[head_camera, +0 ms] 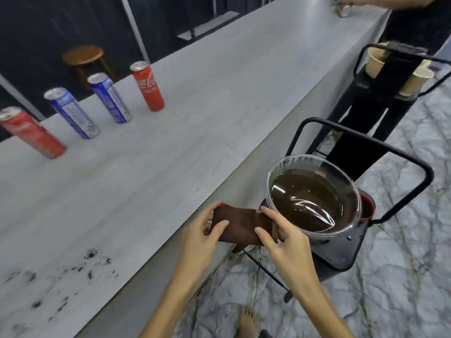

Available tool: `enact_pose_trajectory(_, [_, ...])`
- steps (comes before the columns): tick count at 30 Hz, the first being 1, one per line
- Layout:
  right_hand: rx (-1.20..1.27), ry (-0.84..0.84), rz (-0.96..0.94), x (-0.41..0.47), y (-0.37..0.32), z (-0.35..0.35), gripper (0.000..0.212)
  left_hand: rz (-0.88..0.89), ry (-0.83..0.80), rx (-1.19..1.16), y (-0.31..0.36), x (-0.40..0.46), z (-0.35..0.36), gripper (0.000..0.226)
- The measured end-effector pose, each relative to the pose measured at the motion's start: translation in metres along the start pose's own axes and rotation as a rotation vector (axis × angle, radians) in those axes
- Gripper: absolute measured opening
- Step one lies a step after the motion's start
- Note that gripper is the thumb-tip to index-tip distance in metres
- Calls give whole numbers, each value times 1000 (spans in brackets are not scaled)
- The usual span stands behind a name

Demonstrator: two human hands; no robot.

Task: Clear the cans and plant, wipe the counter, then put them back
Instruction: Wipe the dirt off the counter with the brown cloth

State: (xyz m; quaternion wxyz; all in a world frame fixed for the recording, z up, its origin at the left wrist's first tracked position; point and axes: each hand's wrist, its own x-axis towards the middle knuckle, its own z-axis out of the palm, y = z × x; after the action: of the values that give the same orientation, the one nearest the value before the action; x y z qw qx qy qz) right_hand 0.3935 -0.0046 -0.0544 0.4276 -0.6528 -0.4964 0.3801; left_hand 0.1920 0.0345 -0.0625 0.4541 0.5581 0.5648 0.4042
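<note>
Both my hands hold a folded brown cloth (240, 225) over the counter's near edge. My left hand (205, 236) grips its left end, my right hand (280, 236) pinches its right end. Several cans stand along the far side of the grey counter (170, 152): a red can (30, 132) at the far left, two blue cans (73, 113) (109, 98), and a red cola can (147, 86). Dark soil crumbs (73, 272) lie scattered on the counter at the lower left. No plant is in view.
A glass bowl of dark water (314, 193) sits on a black metal stool (341, 245) right of the counter. A second black stool (380, 76) carries paper cups. Another person's hand (351, 1) holds a can at the counter's far end. A wooden stool (84, 56) stands behind.
</note>
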Motion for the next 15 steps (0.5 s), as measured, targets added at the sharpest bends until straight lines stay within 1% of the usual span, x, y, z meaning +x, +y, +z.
enact_pose_trajectory(2, [18,-62,-20,-5,-19,18,45,11,45,6,3,-12,-27,41])
enact_pose_trajectory(9, [-76,-237,-177,-39,-79,101,45,0,246,83,5,-73,-136,47])
enact_pose_trajectory(15, [20,-415,-254,-84,-123,185,45,-42,465,148,-10,-136,-230,47])
